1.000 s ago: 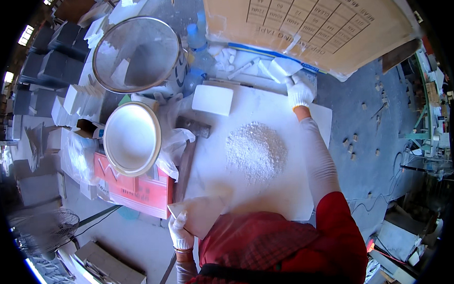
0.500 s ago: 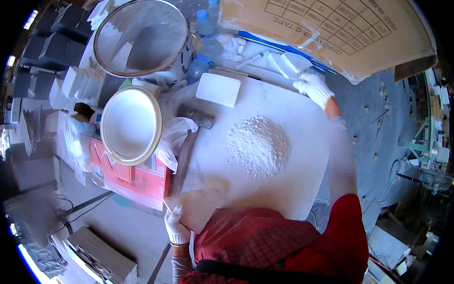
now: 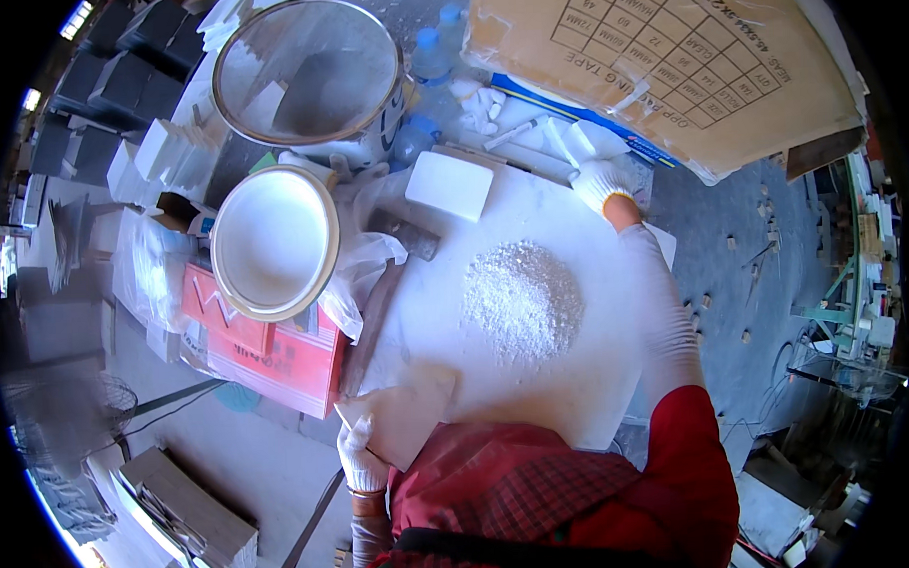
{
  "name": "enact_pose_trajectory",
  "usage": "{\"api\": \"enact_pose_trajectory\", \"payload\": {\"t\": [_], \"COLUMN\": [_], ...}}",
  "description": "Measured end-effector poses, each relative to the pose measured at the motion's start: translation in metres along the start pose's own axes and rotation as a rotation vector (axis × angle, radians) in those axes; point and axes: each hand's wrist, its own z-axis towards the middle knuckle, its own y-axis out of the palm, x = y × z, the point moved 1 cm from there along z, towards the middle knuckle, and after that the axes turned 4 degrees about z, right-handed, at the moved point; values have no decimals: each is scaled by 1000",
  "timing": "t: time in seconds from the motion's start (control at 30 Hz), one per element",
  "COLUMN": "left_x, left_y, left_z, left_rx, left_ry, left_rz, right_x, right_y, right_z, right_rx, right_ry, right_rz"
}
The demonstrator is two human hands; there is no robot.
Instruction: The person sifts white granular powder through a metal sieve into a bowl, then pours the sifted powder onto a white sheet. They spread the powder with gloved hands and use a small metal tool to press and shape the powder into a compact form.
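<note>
My left hand [image 3: 361, 457], in a white knit glove, grips the edge of a thin, flat off-white sheet [image 3: 404, 414] beside my red apron. My right hand [image 3: 601, 184], gloved too, is at the far right of the white work board [image 3: 426, 320], close against some white pieces [image 3: 588, 142]; its fingertips are blurred and partly hidden. Between the hands lies a heap of crumbly white powder [image 3: 523, 302]. Beyond the heap is a white rounded block [image 3: 449, 186]. A dark bar-shaped piece [image 3: 405, 234] rests left of the powder.
A round white-topped tub [image 3: 275, 242] stands at left by a red box [image 3: 267, 356]. Behind it is a large metal-rimmed bucket [image 3: 307, 74]. Capped bottles [image 3: 430, 60] and a big cardboard box [image 3: 667, 66] are at the back. A clear plastic bag [image 3: 350, 288] lies beside the tub.
My right hand has shifted left and slightly nearer along the board's far right edge, by the white pieces. My left hand keeps its hold on the sheet. The whole view has shifted slightly.
</note>
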Motion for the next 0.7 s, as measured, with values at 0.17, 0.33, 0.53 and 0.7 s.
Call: {"api": "enact_pose_trajectory", "payload": {"t": [0.17, 0.33, 0.53, 0.7], "left_x": [-18, -31, -38, -42], "left_y": [-11, -22, -21, -22], "left_z": [-1, 1, -1, 1], "left_rx": [16, 97, 133, 144], "left_ry": [-24, -84, -88, -86], "left_rz": [-126, -185, -211, -237], "right_x": [-28, -71, -79, -72], "right_y": [-41, -34, -2, 9], "right_z": [-33, -6, 43, 54], "right_rx": [23, 23, -107, -118], "right_ry": [-218, -155, -225, -225], "right_rz": [188, -8, -27, -12]}}
